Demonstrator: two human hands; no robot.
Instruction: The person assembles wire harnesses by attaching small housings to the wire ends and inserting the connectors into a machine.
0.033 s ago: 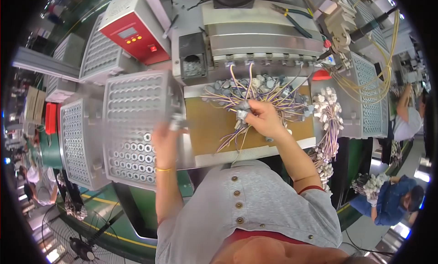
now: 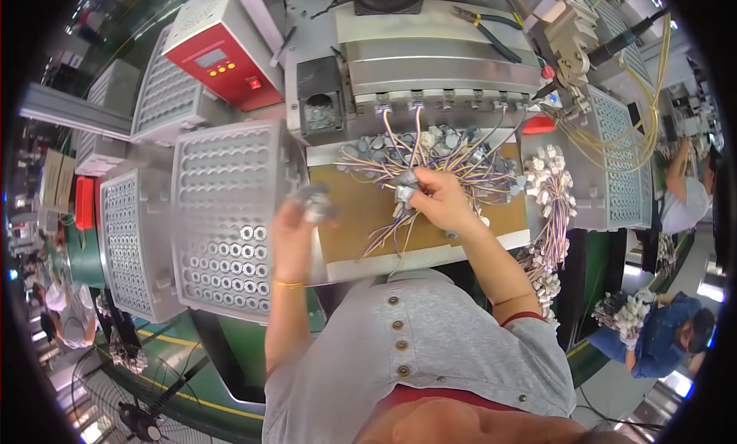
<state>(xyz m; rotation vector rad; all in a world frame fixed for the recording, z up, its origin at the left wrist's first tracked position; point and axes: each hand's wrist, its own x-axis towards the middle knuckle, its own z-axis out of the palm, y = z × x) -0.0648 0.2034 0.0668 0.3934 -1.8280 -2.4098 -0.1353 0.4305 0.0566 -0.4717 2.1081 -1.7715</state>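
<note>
My left hand, smeared by motion, is between the grey tray and the brown work board. Its fingers are closed on a small grey-and-silver part, too blurred to name more exactly. Over the board, my right hand pinches a grey connector piece between thumb and fingers. Purple and yellow wires trail below that hand. Beyond it lies a heaped bunch of wired grey parts, its wires fanning toward me.
Round silver-rimmed parts sit in rows in the tray's near half. A metal fixture with plugged-in wires spans the back, with pliers on top. A red-fronted control box stands back left. White-connector wire bundles hang at the right.
My left hand has moved right, away from the tray and toward the board, with the small part still in its fingers. My right hand keeps nearly the same place and grip.
</note>
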